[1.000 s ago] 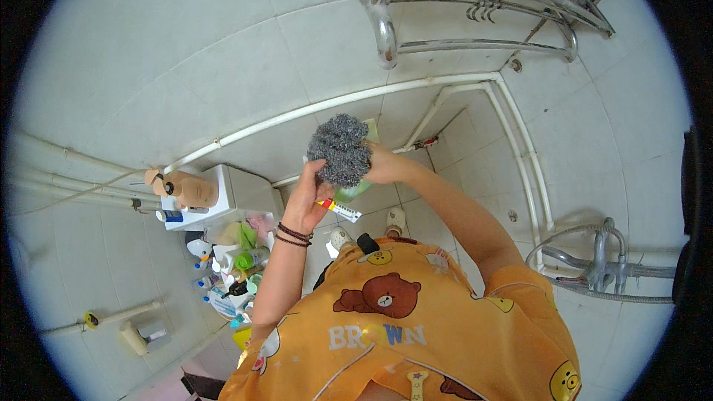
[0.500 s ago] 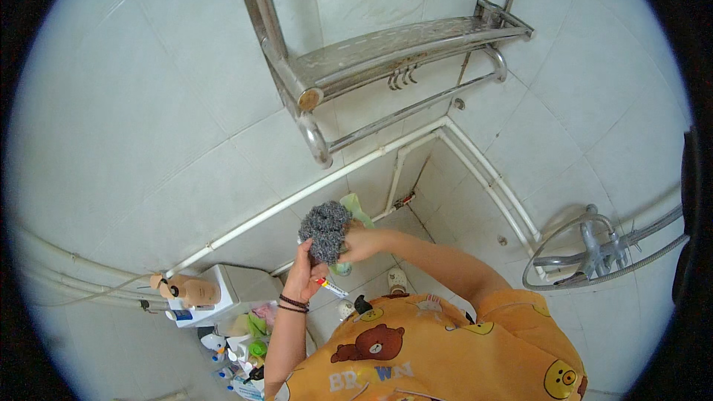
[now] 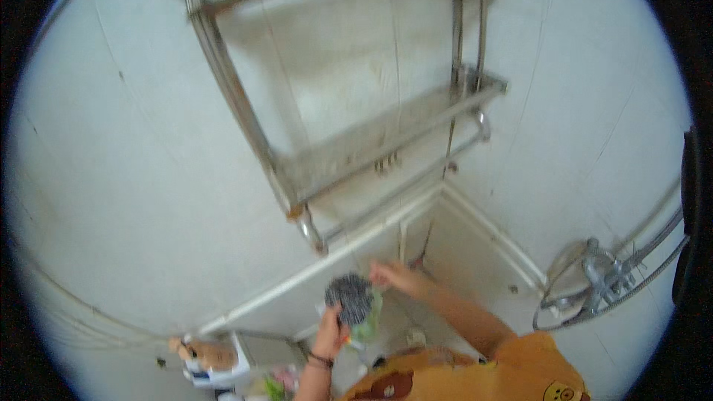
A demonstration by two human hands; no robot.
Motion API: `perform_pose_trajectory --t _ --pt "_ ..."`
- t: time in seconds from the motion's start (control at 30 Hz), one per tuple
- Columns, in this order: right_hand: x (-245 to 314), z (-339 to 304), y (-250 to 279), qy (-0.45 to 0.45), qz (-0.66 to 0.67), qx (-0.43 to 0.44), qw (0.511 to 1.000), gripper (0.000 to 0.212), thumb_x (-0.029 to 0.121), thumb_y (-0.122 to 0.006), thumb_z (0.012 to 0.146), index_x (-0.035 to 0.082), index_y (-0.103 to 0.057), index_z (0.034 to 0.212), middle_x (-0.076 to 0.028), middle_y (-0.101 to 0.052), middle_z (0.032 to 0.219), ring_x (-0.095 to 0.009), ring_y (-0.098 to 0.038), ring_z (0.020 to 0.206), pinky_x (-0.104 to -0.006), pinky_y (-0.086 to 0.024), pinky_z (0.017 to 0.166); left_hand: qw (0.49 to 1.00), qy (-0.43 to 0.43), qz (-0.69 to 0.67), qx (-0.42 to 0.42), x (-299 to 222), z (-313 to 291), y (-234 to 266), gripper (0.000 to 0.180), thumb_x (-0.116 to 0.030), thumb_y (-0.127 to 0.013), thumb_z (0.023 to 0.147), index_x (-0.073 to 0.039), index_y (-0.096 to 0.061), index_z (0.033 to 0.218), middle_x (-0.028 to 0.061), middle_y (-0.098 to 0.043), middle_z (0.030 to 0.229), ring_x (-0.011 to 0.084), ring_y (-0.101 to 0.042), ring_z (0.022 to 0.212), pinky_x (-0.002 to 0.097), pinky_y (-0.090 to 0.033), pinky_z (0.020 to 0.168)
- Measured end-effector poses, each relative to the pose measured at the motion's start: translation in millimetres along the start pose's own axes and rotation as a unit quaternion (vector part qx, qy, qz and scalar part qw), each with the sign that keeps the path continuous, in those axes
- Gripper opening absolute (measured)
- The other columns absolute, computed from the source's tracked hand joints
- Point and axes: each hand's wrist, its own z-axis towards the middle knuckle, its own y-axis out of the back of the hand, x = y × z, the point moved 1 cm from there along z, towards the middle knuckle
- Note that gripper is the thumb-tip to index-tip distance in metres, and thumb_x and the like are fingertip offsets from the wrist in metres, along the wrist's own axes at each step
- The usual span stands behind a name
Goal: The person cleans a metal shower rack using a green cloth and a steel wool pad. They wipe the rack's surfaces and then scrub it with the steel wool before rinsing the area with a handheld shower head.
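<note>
Clenching left fingers (image 3: pixel 333 313) on grey scourer (image 3: pixel 350 298); bending right fingers (image 3: pixel 379 273) near green film (image 3: pixel 367 322), leaving hold indeterminable; apparently handling scourer, next requiring steady grip.

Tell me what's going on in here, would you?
A person holds a grey, wiry scouring pad in the left hand, with something pale green beside it. The right hand is close by; blur hides whether it touches either. Metal shelving hangs on the tiled wall ahead, a shower tap is to the right, and peach-coloured bottles stand at lower left.
</note>
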Motion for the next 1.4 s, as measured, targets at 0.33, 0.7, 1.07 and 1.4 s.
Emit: perform_pose_trajectory --t 0.33,0.7,1.07,1.4 --pt "-19 14 -40 0.146 -0.072 0.004 0.987 0.074 0.043 -0.073 0.073 0.004 -0.041 0.127 -0.015 -0.053 0.112 -0.022 -0.052 0.100 -0.0310 -0.044 0.084 0.942 -0.176 0.277 0.066 -24 -24 -40 0.042 -0.042 -0.064 0.080 -0.006 -0.062 0.102 0.0003 -0.060 0.076 0.0096 -0.052 0.064 0.0238 -0.042 0.058" --pt "-7 -18 -26 0.227 0.151 -0.139 0.952 0.054 0.022 -0.070 0.079 0.004 -0.045 0.123 -0.010 -0.054 0.110 -0.017 -0.053 0.097 -0.0297 -0.045 0.081 0.957 -0.192 0.215 0.031 -23 -19 -40 0.038 -0.033 -0.063 0.084 -0.002 -0.062 0.105 0.0074 -0.065 0.079 0.0149 -0.054 0.066 0.0325 -0.045 0.059" --pt "39 -39 -9 0.202 0.083 -0.111 0.970 0.043 0.022 -0.055 0.090 0.008 -0.046 0.129 -0.004 -0.054 0.115 -0.015 -0.050 0.103 -0.0282 -0.040 0.091 0.891 -0.254 0.370 0.070 -45 -11 -47 0.022 -0.016 -0.062 0.085 -0.005 -0.062 0.103 0.0059 -0.063 0.092 0.0088 -0.053 0.074 0.0240 -0.043 0.061" --pt "53 -42 -17 0.185 0.138 -0.031 0.973 0.037 0.023 -0.051 0.092 0.006 -0.048 0.124 -0.002 -0.057 0.106 -0.010 -0.051 0.097 -0.0238 -0.041 0.085 0.910 -0.268 0.302 0.094 -55 -15 -70 0.015 -0.010 -0.061 0.086 0.001 -0.059 0.096 0.0043 -0.054 0.087 0.0055 -0.043 0.053 0.0209 -0.034 0.047"
